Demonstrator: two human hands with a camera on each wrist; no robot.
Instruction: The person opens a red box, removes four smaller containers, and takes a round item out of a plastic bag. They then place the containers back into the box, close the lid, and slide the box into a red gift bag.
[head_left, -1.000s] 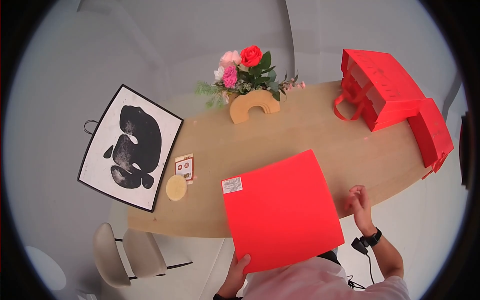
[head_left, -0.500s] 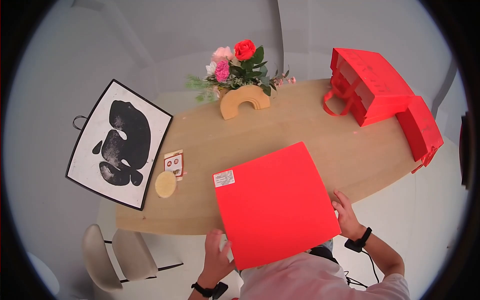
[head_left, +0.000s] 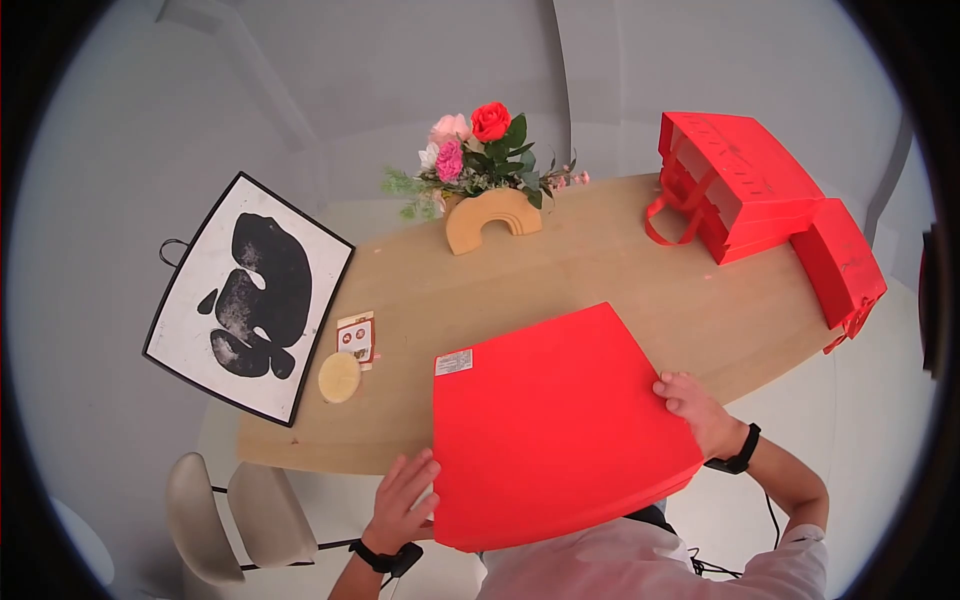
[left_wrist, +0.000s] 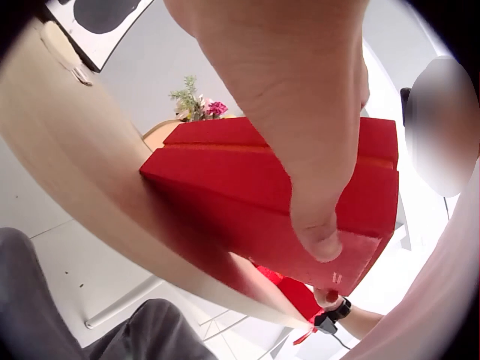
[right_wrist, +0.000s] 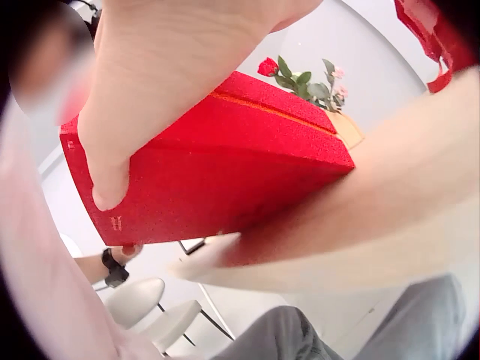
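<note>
Red box [head_left: 560, 430] over near edge of table [head_left: 560, 275], label [head_left: 454, 362] at far left corner. Left hand [head_left: 395, 508] grips left side, thumb on near face; right hand [head_left: 703, 413] grips right side.

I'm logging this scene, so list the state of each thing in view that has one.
Red box, seemingly closed, label facing up
Left hand, fingers extended, thumb on the box
Right hand, holding the box's edge
Larger red bag, ribbon handle drooping
Flowers, in bloom
Printed card, printed side up
Yellow disc, lying by the card
</note>
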